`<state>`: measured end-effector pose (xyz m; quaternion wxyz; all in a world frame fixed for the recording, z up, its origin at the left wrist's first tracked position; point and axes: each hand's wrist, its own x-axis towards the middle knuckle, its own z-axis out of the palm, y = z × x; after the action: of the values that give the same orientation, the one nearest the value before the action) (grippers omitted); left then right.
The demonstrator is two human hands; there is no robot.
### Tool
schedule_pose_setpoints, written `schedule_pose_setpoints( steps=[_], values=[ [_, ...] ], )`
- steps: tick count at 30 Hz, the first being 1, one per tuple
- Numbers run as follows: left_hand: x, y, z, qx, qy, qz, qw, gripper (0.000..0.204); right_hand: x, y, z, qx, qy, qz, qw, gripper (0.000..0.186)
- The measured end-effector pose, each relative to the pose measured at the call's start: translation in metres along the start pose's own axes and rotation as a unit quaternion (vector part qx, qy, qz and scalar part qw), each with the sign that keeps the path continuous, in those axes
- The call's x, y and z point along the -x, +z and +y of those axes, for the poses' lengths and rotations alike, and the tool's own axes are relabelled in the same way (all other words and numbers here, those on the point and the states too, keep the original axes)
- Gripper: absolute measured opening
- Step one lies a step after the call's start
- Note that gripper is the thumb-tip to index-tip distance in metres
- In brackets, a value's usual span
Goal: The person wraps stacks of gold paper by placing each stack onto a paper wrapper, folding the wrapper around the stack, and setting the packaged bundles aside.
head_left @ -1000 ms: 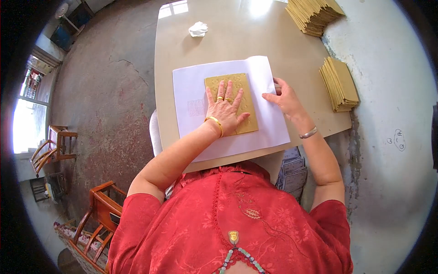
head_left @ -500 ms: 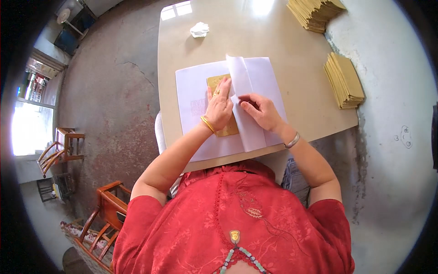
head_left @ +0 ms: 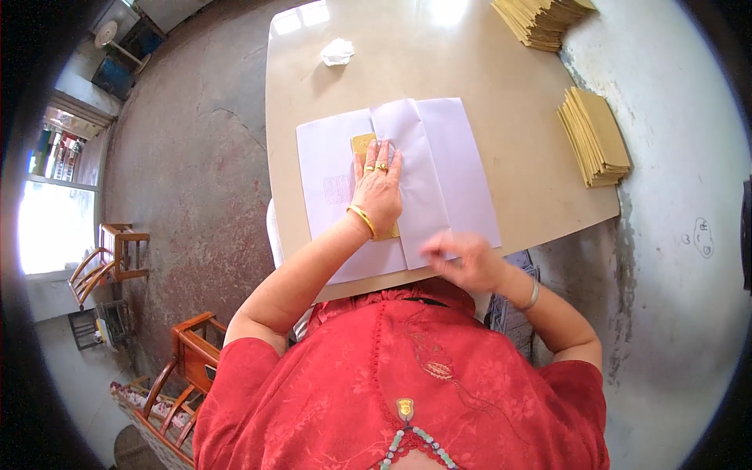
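A white sheet [head_left: 423, 196] is folded from the right over a yellow rectangular piece [head_left: 363, 143], lying on more white paper [head_left: 462, 157] with a faint pink print at its left. Much of the yellow piece is hidden. My left hand [head_left: 377, 188] rests palm down on the yellow piece and the flap's edge, its fingers stretched out, wearing rings and a yellow bangle. My right hand [head_left: 466, 258] is motion-blurred over the lower right of the paper, near the table edge; whether it holds anything cannot be made out.
The beige table [head_left: 533, 211] bears two stacks of yellow paper [head_left: 595, 141], [head_left: 529, 23] along the wall at the right and a crumpled white tissue [head_left: 337, 52] at the back. Wooden chairs [head_left: 192, 352] stand on the floor to the left, near a bright window [head_left: 55, 219].
The white flap has swung left over the yellow piece and now lies flatter. My right hand has moved from the sheet's right edge down toward the front. My left hand has stayed pressed there.
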<state>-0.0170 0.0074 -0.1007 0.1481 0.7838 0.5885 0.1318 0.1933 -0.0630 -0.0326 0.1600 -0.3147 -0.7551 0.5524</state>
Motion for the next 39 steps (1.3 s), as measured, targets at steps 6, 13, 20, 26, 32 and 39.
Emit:
schedule_pose_setpoints(
  steps=[6, 13, 20, 26, 32, 39],
  values=[
    [0.001, -0.003, 0.004, -0.008, -0.016, 0.001, 1.000, 0.062, -0.094, -0.056, 0.070, 0.481, -0.083, 0.133, 0.863, 0.054],
    [-0.001, -0.008, 0.016, -0.027, -0.027, -0.023, 0.999, 0.062, -0.200, -0.117, 0.092, 0.562, 0.079, 0.165, 0.807, 0.060],
    [-0.001, -0.007, 0.012, -0.018, -0.020, -0.010, 1.000, 0.061, -0.100, -0.054, 0.075, 0.511, 0.014, 0.250, 0.822, 0.070],
    [-0.001, -0.010, 0.014, -0.032, -0.026, -0.032, 0.999, 0.062, 0.021, 0.014, 0.040, 0.482, 0.103, 0.160, 0.856, 0.072],
    [0.000, -0.008, 0.010, -0.027, -0.021, -0.010, 0.999, 0.060, -0.026, -0.033, 0.051, 0.235, 0.047, 0.277, 0.931, 0.049],
    [-0.004, -0.004, 0.009, -0.014, -0.024, -0.013, 1.000, 0.060, -0.116, -0.081, 0.062, 0.048, 0.177, 0.259, 0.948, 0.032]
  ],
)
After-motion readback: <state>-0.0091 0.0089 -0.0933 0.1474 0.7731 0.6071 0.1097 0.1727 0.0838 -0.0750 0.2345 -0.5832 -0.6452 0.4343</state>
